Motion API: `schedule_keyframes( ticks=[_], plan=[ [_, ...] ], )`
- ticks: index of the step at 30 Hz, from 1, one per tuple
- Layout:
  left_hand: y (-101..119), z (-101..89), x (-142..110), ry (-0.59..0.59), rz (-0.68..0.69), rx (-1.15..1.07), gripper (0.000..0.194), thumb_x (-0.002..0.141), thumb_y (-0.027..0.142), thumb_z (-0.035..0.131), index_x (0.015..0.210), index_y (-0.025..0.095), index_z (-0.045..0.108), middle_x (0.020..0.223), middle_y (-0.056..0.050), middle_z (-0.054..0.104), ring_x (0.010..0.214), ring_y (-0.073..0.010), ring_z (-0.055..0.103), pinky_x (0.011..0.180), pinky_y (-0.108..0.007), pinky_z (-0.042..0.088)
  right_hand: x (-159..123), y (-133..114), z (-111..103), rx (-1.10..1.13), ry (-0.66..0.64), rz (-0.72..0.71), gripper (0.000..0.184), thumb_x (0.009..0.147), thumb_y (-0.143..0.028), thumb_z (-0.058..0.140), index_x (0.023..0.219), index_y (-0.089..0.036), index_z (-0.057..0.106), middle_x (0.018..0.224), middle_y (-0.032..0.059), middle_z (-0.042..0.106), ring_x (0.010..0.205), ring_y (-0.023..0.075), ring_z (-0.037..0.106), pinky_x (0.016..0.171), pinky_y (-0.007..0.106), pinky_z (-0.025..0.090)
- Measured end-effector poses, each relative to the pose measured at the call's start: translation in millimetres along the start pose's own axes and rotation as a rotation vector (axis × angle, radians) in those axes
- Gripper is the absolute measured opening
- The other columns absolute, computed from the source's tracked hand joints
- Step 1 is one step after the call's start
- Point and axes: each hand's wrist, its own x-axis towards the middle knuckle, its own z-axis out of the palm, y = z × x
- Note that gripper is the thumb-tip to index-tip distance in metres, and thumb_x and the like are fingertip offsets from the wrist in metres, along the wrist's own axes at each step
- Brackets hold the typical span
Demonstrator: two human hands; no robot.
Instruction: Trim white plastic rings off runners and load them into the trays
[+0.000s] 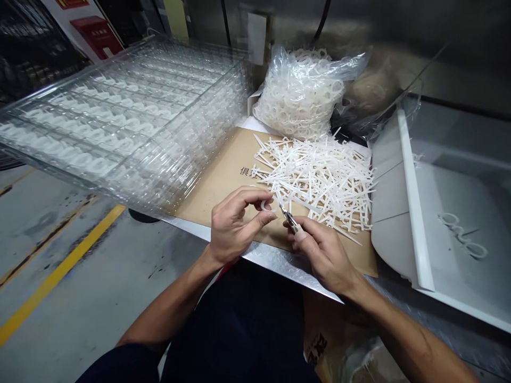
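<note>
Between the thumb and fingers of my left hand (238,219) is a small white plastic ring (268,205). My right hand (321,250) is wrapped round a pair of cutting pliers (290,219), and their metal jaws point at the right side of the ring. Whether the jaws touch the plastic I cannot tell. Just beyond both hands, a loose heap of thin white plastic offcuts (319,178) is spread over a sheet of brown cardboard (207,183). The palm side of my right hand is hidden.
Stacked clear plastic trays (159,143) with rows of white rings stand at left. A clear bag (299,96) full of rings sits behind the heap. To the right, a grey-white bin (415,213) holds several rings. The metal table edge (279,260) runs below my hands.
</note>
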Motion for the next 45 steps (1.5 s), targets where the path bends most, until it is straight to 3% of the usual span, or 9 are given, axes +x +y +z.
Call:
schedule_keyframes(
  ticks=[10, 15, 22, 28, 32, 38, 42, 45],
  plan=[
    [0, 0.0, 0, -0.025, 0.014, 0.005, 0.034, 0.087, 0.022, 0.084, 0.119, 0.021, 0.075, 0.103, -0.007, 0.075, 0.087, -0.0182, 0.072, 0.080, -0.033, 0.062, -1, -1, 0, 0.017, -0.007, -0.001, 0.035, 0.110, -0.044, 0.042, 0.103, -0.019, 0.066, 0.083, 0.0041, 0.067, 0.070, 0.0183, 0.062, 0.067, 0.031, 0.049],
    [-1, -0.3, 1, -0.030, 0.014, 0.024, 0.031, 0.087, 0.024, 0.084, 0.117, 0.020, 0.075, 0.102, -0.007, 0.076, 0.086, -0.0184, 0.072, 0.081, -0.035, 0.063, -1, -2, 0, 0.006, -0.001, 0.002, 0.033, 0.109, -0.042, 0.042, 0.105, -0.019, 0.066, 0.082, 0.0041, 0.066, 0.071, 0.0190, 0.062, 0.066, 0.031, 0.049],
    [0, 0.2, 1, -0.039, 0.026, -0.013, 0.036, 0.084, 0.015, 0.085, 0.119, 0.021, 0.075, 0.101, -0.006, 0.076, 0.086, -0.0169, 0.072, 0.081, -0.033, 0.062, 1, -4, 0, -0.036, -0.003, -0.028, 0.032, 0.109, -0.039, 0.040, 0.096, -0.021, 0.062, 0.076, 0.0022, 0.063, 0.066, 0.0178, 0.059, 0.064, 0.032, 0.046],
    [-4, 1.9, -2, -0.031, -0.043, -0.021, 0.032, 0.085, 0.021, 0.085, 0.116, 0.020, 0.077, 0.102, -0.007, 0.077, 0.086, -0.0177, 0.073, 0.081, -0.032, 0.062, 0, -4, 4, -0.104, 0.000, -0.045, 0.033, 0.110, -0.034, 0.037, 0.088, -0.021, 0.058, 0.074, 0.0020, 0.059, 0.063, 0.0168, 0.054, 0.062, 0.032, 0.042],
    [-8, 1.9, -6, -0.011, -0.141, -0.045, 0.031, 0.086, 0.025, 0.085, 0.114, 0.019, 0.076, 0.101, -0.007, 0.076, 0.086, -0.0174, 0.073, 0.081, -0.031, 0.062, 0, 3, 5, 0.003, 0.012, 0.027, 0.041, 0.112, -0.044, 0.037, 0.090, -0.020, 0.062, 0.075, 0.0024, 0.060, 0.061, 0.0160, 0.055, 0.060, 0.031, 0.044],
    [-18, -28.3, -23, 0.060, -0.342, -0.026, 0.040, 0.084, 0.024, 0.085, 0.122, 0.017, 0.073, 0.103, -0.008, 0.076, 0.092, -0.0165, 0.074, 0.085, -0.027, 0.060, 7, 9, 1, 0.292, 0.094, 0.207, 0.051, 0.107, -0.061, 0.046, 0.089, -0.017, 0.066, 0.080, 0.0032, 0.062, 0.061, 0.0139, 0.054, 0.059, 0.029, 0.046],
    [-22, -56.4, -32, 0.089, -0.458, 0.071, 0.032, 0.083, 0.025, 0.086, 0.113, 0.017, 0.077, 0.100, -0.006, 0.075, 0.090, -0.0158, 0.072, 0.085, -0.027, 0.060, 7, 3, 1, 0.425, 0.098, 0.253, 0.052, 0.103, -0.064, 0.053, 0.091, -0.016, 0.070, 0.081, 0.0038, 0.064, 0.062, 0.0138, 0.055, 0.060, 0.028, 0.046],
    [-25, -65.1, -30, 0.073, -0.488, 0.117, 0.029, 0.084, 0.028, 0.085, 0.111, 0.019, 0.078, 0.100, -0.006, 0.075, 0.089, -0.0169, 0.073, 0.084, -0.028, 0.060, 4, -1, 2, 0.485, 0.089, 0.277, 0.049, 0.102, -0.063, 0.057, 0.095, -0.016, 0.073, 0.084, 0.0041, 0.065, 0.065, 0.0140, 0.056, 0.062, 0.027, 0.047]
  ],
)
